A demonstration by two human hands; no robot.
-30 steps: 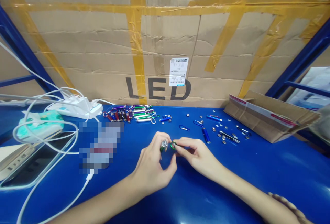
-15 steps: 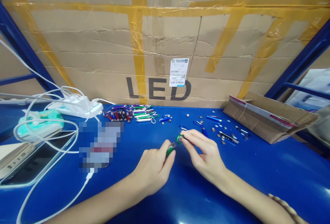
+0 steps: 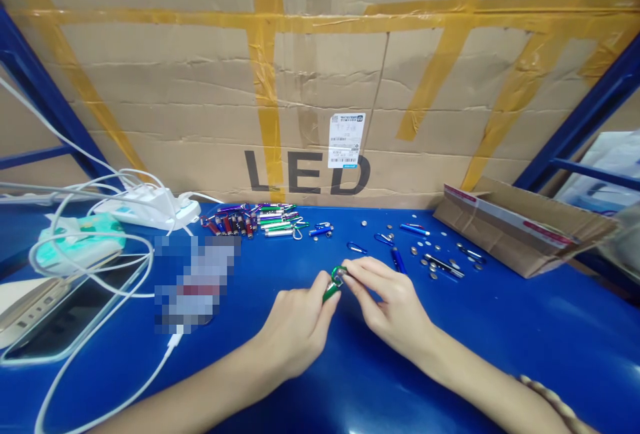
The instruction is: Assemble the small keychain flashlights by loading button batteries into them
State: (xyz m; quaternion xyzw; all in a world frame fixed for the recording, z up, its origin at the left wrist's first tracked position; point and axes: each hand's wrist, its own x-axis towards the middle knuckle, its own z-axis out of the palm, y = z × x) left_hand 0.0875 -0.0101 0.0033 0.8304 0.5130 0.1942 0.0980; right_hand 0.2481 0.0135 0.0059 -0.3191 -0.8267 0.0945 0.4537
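My left hand [image 3: 300, 321] pinches a small green flashlight [image 3: 330, 291], its metal loop end sticking out past the thumb. Facing it, my right hand [image 3: 390, 297] is closed on a green carabiner clip [image 3: 337, 273]. The clip meets the loop end of the flashlight; whether it is hooked through, I cannot tell. Just beyond my right hand lie a blue flashlight [image 3: 398, 260] and a blue carabiner clip [image 3: 357, 248]. A pile of several coloured flashlights with clips [image 3: 277, 225] rests farther back, left of centre.
Button cells [image 3: 424, 262] and more flashlight parts are scattered on the blue table at right, before an open cardboard box [image 3: 520, 237]. On the left are a power strip [image 3: 175, 211], white cables, a tissue pack [image 3: 80, 241] and a phone [image 3: 65, 317]. A large carton [image 3: 200, 107] stands behind.
My right hand has moved left and brought the green carabiner clip against the flashlight's loop end. My left hand has stayed nearly still.
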